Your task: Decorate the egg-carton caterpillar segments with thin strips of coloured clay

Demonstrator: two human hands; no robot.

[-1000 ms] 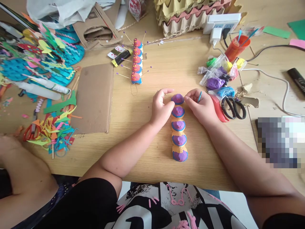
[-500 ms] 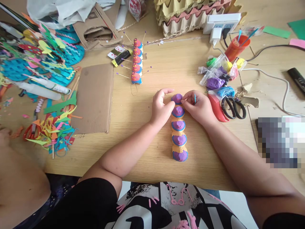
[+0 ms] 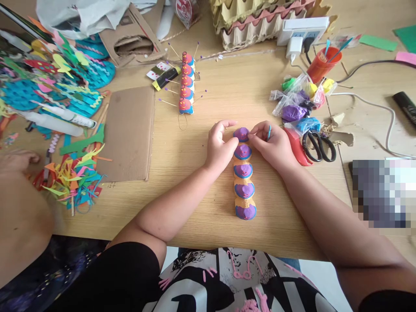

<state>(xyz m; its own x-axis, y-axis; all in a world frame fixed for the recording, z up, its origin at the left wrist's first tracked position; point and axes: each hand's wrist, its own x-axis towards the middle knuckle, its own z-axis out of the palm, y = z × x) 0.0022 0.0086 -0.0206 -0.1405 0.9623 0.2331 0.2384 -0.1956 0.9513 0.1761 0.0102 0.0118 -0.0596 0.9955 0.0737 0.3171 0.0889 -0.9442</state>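
A strip of egg carton (image 3: 244, 170) made into a caterpillar lies lengthwise in front of me. Its bumps carry purple caps with blue rims, and small red mouths show on several of them. At its far end, my left hand (image 3: 219, 145) curls round the last bump, with the thumb against the side and the index finger reaching behind. My right hand (image 3: 271, 143) is closed in a pinch on a thin blue modelling tool (image 3: 269, 131), fingertips touching the right side of that same bump. The tool's tip is hidden by the fingers.
Another caterpillar (image 3: 186, 82) with stick legs stands farther back. Bagged clay (image 3: 294, 112), black-handled scissors (image 3: 318, 146) and a red cup (image 3: 323, 65) lie right. A cardboard sheet (image 3: 130, 134), paper scraps (image 3: 76, 173) and another person's hand (image 3: 19, 160) are left.
My right hand has shifted very slightly right, the blue tool with it. The other person's arm at left has moved, and their hand shows more. My left hand and the strip stay put.
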